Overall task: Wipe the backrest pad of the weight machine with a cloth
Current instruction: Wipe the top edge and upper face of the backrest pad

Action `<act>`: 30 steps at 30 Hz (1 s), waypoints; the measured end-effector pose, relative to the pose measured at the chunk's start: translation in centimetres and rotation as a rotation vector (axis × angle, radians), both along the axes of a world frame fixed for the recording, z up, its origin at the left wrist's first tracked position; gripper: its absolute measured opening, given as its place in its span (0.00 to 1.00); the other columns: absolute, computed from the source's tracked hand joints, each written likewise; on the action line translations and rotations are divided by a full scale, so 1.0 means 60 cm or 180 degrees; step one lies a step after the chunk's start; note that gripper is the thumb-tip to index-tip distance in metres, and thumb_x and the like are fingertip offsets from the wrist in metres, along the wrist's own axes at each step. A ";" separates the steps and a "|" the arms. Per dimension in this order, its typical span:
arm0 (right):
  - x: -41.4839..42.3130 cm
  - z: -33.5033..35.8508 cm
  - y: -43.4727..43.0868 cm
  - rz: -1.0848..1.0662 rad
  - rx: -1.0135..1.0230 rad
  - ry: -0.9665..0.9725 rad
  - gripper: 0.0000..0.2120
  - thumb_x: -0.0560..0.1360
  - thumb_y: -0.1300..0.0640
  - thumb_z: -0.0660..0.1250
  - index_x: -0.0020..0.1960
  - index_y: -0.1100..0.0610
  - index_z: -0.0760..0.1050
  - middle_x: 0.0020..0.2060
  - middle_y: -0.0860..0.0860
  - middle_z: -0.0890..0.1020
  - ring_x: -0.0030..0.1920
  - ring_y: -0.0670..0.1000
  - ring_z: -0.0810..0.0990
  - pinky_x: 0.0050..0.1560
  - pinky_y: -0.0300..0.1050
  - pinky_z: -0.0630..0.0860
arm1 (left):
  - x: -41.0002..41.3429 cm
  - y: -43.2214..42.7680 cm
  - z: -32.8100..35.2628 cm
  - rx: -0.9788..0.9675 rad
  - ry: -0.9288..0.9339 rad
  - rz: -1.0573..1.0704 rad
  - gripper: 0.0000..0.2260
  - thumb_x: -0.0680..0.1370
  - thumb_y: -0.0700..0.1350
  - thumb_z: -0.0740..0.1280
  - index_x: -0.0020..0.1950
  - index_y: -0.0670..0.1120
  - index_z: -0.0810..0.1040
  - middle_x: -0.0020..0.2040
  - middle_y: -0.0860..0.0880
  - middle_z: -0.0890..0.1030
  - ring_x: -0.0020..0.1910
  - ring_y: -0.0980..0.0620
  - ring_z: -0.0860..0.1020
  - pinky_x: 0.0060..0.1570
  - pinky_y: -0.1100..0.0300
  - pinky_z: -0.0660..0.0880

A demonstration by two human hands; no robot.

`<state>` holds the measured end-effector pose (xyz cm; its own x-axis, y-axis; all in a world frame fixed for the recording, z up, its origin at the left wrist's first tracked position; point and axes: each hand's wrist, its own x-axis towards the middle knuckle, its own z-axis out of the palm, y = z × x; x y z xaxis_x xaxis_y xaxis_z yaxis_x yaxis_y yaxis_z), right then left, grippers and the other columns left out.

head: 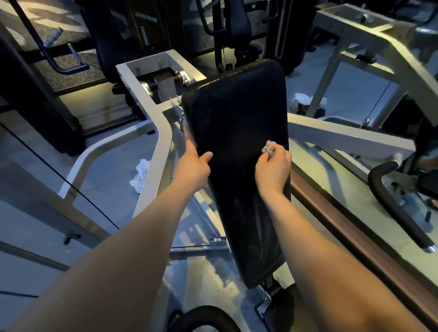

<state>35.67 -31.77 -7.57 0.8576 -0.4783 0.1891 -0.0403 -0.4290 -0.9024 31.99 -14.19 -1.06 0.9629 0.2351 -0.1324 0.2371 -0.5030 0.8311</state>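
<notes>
The likeliest slip is the cloth (268, 148) working out of the right hand (273, 168). It is a small crumpled wad, pinched in curled fingers and pressed to the backrest pad (235, 121) close to its right edge. A stroke running outward could slide off that edge, or drop the wad toward the grey steel frame (341, 135) behind. So small a wad covers little per pass, so strips could go unwiped, above all on the upper half, farthest from both hands. The left hand (192, 164) grips the pad's left edge, thumb on the face and fingers curled round the side; without that brace, I judge the pad might rock under pressure. The pad is long, black and finely textured, tilted away between the frame rails, with a dull sheen and what look like faint pale streaks low down.
</notes>
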 end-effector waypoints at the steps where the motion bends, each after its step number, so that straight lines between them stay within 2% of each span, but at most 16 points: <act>1: 0.002 0.016 0.014 -0.0034 0.0064 -0.0051 0.14 0.81 0.64 0.61 0.64 0.62 0.78 0.58 0.59 0.77 0.57 0.56 0.77 0.53 0.30 0.63 | 0.001 0.001 -0.001 0.0001 0.0011 0.0004 0.37 0.84 0.46 0.61 0.80 0.61 0.36 0.73 0.50 0.73 0.68 0.44 0.74 0.57 0.58 0.66; 2: 0.003 0.040 0.030 0.0015 0.0036 -0.0254 0.13 0.81 0.64 0.62 0.64 0.62 0.78 0.58 0.58 0.77 0.54 0.51 0.77 0.50 0.26 0.62 | 0.000 0.002 -0.002 0.0014 0.0013 -0.0005 0.37 0.84 0.46 0.61 0.80 0.62 0.36 0.73 0.50 0.73 0.69 0.44 0.74 0.57 0.58 0.66; 4: 0.002 0.089 0.058 0.0428 -0.0149 -0.0819 0.14 0.81 0.64 0.64 0.66 0.61 0.78 0.58 0.55 0.76 0.50 0.39 0.73 0.52 0.19 0.63 | -0.001 0.002 -0.002 0.0072 -0.0025 -0.0042 0.37 0.84 0.46 0.61 0.79 0.62 0.35 0.72 0.51 0.73 0.68 0.45 0.74 0.57 0.58 0.66; 5: 0.003 0.103 0.066 0.0665 -0.0281 -0.1047 0.15 0.80 0.65 0.65 0.67 0.60 0.78 0.59 0.55 0.76 0.50 0.39 0.74 0.53 0.18 0.64 | -0.002 0.001 -0.001 0.0072 -0.0055 -0.0063 0.38 0.84 0.45 0.61 0.79 0.62 0.35 0.72 0.51 0.74 0.68 0.46 0.74 0.57 0.59 0.67; 7: 0.005 0.102 0.065 0.0875 -0.0578 -0.1313 0.16 0.79 0.66 0.66 0.67 0.60 0.78 0.59 0.57 0.76 0.53 0.43 0.75 0.55 0.22 0.68 | -0.002 0.002 0.001 0.0004 -0.0060 -0.0099 0.38 0.84 0.44 0.61 0.79 0.62 0.35 0.73 0.51 0.73 0.68 0.47 0.73 0.58 0.60 0.66; 10: -0.013 0.034 0.043 0.0820 -0.1037 -0.1347 0.18 0.77 0.69 0.67 0.65 0.61 0.78 0.55 0.58 0.76 0.54 0.54 0.78 0.56 0.39 0.76 | -0.001 0.005 0.002 0.0040 -0.0004 -0.0115 0.37 0.84 0.45 0.61 0.80 0.61 0.37 0.74 0.50 0.71 0.71 0.45 0.71 0.64 0.57 0.66; 11: -0.027 0.009 0.036 0.0830 -0.1149 -0.1246 0.18 0.76 0.69 0.67 0.65 0.61 0.78 0.55 0.59 0.76 0.53 0.56 0.78 0.56 0.46 0.78 | 0.000 0.005 0.002 0.0090 0.0017 -0.0099 0.37 0.84 0.46 0.61 0.80 0.61 0.37 0.73 0.49 0.72 0.70 0.44 0.72 0.63 0.56 0.67; 13: -0.053 -0.014 0.026 0.0968 -0.1222 -0.0922 0.18 0.77 0.69 0.67 0.66 0.61 0.77 0.56 0.58 0.75 0.55 0.56 0.78 0.58 0.51 0.79 | 0.000 0.004 0.001 0.0140 0.0075 -0.0056 0.36 0.84 0.46 0.61 0.81 0.59 0.38 0.71 0.48 0.75 0.67 0.43 0.74 0.56 0.57 0.69; 15: -0.056 0.007 0.021 0.1108 -0.1240 -0.0850 0.18 0.78 0.67 0.67 0.66 0.59 0.77 0.56 0.56 0.75 0.56 0.54 0.77 0.60 0.51 0.79 | 0.001 0.002 0.003 0.0113 0.0122 -0.0058 0.35 0.84 0.45 0.61 0.82 0.56 0.40 0.70 0.47 0.76 0.67 0.43 0.75 0.55 0.56 0.70; 19: -0.006 0.125 0.049 0.1302 -0.1440 -0.1410 0.20 0.78 0.66 0.66 0.69 0.57 0.75 0.57 0.55 0.74 0.56 0.52 0.75 0.59 0.41 0.74 | -0.009 0.018 0.019 -0.0135 0.0062 -0.0322 0.38 0.84 0.45 0.62 0.80 0.61 0.36 0.72 0.53 0.71 0.69 0.49 0.73 0.61 0.58 0.68; 21: 0.020 0.164 0.073 0.1231 -0.1421 -0.1590 0.20 0.77 0.66 0.66 0.69 0.58 0.75 0.58 0.56 0.74 0.57 0.52 0.75 0.59 0.39 0.73 | -0.021 0.039 0.025 -0.0176 0.0105 -0.0485 0.39 0.84 0.45 0.63 0.80 0.63 0.37 0.64 0.59 0.71 0.60 0.56 0.73 0.54 0.64 0.68; 23: 0.017 0.162 0.095 0.1211 -0.1450 -0.1682 0.19 0.76 0.68 0.65 0.66 0.59 0.76 0.58 0.56 0.75 0.57 0.54 0.75 0.60 0.35 0.70 | -0.035 0.063 0.016 -0.0187 0.0150 -0.0458 0.36 0.83 0.45 0.63 0.81 0.61 0.43 0.56 0.63 0.73 0.50 0.59 0.74 0.42 0.72 0.72; 24: 0.005 0.143 0.102 0.1322 -0.1615 -0.1791 0.18 0.76 0.69 0.64 0.65 0.61 0.77 0.58 0.57 0.77 0.57 0.55 0.76 0.61 0.35 0.70 | -0.040 0.074 0.005 -0.0240 0.0136 -0.0328 0.33 0.83 0.45 0.64 0.82 0.58 0.48 0.57 0.61 0.76 0.50 0.58 0.76 0.43 0.72 0.74; 26: -0.028 0.079 0.102 0.1782 -0.2120 -0.2066 0.15 0.77 0.71 0.63 0.62 0.64 0.79 0.56 0.59 0.79 0.55 0.59 0.78 0.61 0.45 0.74 | -0.052 0.090 -0.014 -0.0455 0.0106 0.0001 0.27 0.83 0.44 0.64 0.81 0.50 0.60 0.66 0.52 0.77 0.56 0.54 0.78 0.57 0.58 0.79; 27: -0.046 0.050 0.096 0.2059 -0.2331 -0.2088 0.13 0.79 0.70 0.63 0.61 0.65 0.79 0.56 0.59 0.80 0.55 0.61 0.78 0.59 0.51 0.76 | -0.058 0.096 -0.023 -0.0523 0.0125 0.0131 0.24 0.83 0.44 0.64 0.79 0.47 0.65 0.64 0.50 0.79 0.53 0.54 0.78 0.60 0.52 0.78; 30: -0.067 0.037 0.073 0.2491 -0.2607 -0.2029 0.13 0.78 0.71 0.63 0.60 0.64 0.80 0.55 0.58 0.80 0.51 0.62 0.78 0.53 0.55 0.77 | -0.072 0.105 -0.032 -0.0622 0.0177 0.0350 0.16 0.82 0.44 0.64 0.70 0.47 0.75 0.53 0.48 0.82 0.41 0.56 0.76 0.50 0.55 0.79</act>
